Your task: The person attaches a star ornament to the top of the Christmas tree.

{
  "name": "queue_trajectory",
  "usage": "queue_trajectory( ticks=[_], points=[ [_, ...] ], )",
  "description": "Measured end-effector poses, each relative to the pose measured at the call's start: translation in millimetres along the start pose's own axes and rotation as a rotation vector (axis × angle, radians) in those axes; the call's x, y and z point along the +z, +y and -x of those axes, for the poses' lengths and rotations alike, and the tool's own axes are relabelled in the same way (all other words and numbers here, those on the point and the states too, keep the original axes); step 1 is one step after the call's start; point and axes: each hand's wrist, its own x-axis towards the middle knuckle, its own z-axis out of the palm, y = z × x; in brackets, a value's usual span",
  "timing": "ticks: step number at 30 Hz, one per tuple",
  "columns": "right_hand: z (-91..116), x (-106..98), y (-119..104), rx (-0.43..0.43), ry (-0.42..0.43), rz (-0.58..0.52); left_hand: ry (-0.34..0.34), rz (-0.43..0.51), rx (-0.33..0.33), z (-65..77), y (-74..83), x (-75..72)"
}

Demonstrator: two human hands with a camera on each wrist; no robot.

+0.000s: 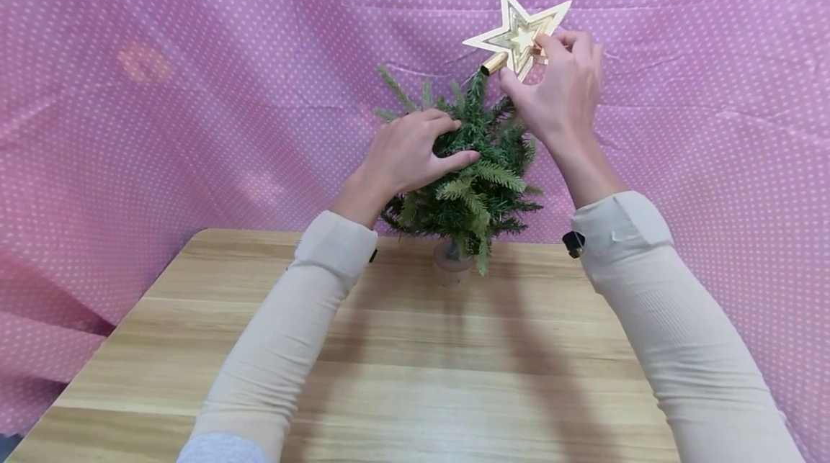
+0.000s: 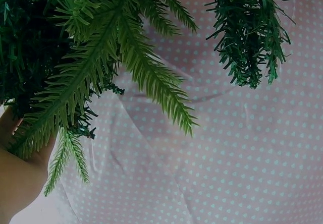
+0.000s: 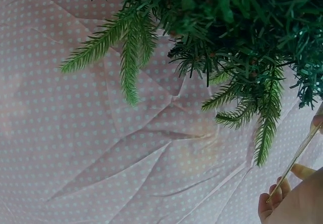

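A small artificial Christmas tree [image 1: 483,186] stands at the far side of the table, its tip leaning slightly right. My left hand [image 1: 411,150] holds the upper branches from the left, thumb in front and fingertips hidden in the greenery. With thumb and fingers, my right hand [image 1: 564,85] pinches a gold star tree topper [image 1: 521,38], tilted above the tree. The star's short gold tube [image 1: 495,63] is at the tree's tip; whether the tip is inside it, I cannot tell. In the right wrist view the star [image 3: 298,156] appears edge-on between the fingers.
The tree's pale round base [image 1: 452,268] rests near the back edge of the wooden table [image 1: 415,391]. Behind and at both sides hangs a pink cloth [image 1: 259,88] with white dots. Green branches [image 2: 156,82] spread below the left hand's wrist view.
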Motion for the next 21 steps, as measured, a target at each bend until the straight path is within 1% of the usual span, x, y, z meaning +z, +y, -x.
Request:
queue_trajectory(
  ticks=[8,14,21],
  points=[
    [-0.5,1.0,-6.7,-0.023,0.007,0.015,0.004,-0.009,0.000,0.6,-0.1,-0.6],
    [1.1,-0.3,-8.8,-0.073,0.031,0.013,0.008,-0.013,-0.007,3.8,4.9,-1.9],
    [5.5,-2.6,-8.0,-0.153,0.086,0.010,0.010,-0.018,-0.019,7.4,13.5,-4.6]
  ],
)
